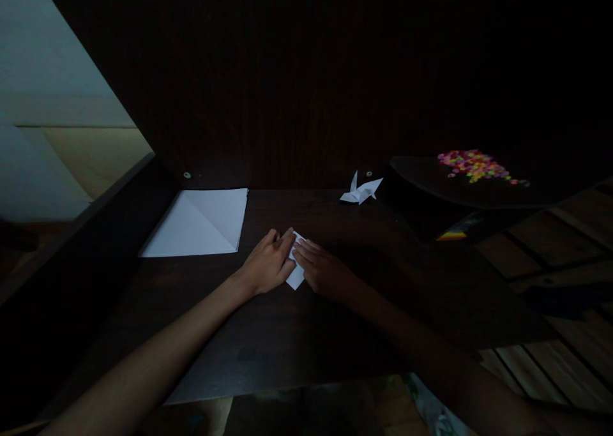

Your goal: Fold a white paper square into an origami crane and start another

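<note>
A small white folded paper lies on the dark tabletop with its pointed end toward me. My left hand rests on its left side, fingers bent together and pressing it down. From the right, my right hand has its fingertips on the same paper. Both hands partly hide the paper's middle and upper part. Farther back to the right stands a white origami crane. On the left lies a stack of white paper sheets, the top one marked by a diagonal crease.
A dark upright panel closes off the back of the table. At the right is a dark shelf-like piece with a cluster of small colourful pieces on it. A low side board runs along the left.
</note>
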A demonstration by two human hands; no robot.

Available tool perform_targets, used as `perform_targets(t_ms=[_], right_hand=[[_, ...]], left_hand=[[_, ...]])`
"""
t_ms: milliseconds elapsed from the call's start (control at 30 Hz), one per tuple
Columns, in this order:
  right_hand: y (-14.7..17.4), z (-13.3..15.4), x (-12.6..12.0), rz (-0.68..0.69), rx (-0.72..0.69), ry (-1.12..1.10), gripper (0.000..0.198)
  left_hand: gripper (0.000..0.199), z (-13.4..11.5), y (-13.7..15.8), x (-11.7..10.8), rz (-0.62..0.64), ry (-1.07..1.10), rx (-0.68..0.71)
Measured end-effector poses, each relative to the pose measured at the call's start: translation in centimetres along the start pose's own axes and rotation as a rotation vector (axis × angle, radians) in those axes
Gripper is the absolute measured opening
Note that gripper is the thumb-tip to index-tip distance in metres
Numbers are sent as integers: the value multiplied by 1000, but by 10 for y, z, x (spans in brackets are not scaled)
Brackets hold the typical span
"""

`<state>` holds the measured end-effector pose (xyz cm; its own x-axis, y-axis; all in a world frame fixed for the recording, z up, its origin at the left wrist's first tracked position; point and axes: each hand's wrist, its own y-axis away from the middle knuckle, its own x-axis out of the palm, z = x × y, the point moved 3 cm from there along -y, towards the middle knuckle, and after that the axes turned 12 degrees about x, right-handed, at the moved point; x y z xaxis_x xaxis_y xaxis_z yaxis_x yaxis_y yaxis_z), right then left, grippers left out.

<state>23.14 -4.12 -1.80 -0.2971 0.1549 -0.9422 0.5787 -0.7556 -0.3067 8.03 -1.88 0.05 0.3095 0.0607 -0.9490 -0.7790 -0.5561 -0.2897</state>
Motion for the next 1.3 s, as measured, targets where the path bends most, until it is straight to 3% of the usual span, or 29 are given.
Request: perform_targets(t_ms=[933,1300], right_hand=[[0,3,-1,-41,-21,24,42],[0,3,0,-52,-23,23,41]], left_hand=[[48,2,-6,3,-3,-45,42],[48,0,-4,-3,5,-79,-14]])
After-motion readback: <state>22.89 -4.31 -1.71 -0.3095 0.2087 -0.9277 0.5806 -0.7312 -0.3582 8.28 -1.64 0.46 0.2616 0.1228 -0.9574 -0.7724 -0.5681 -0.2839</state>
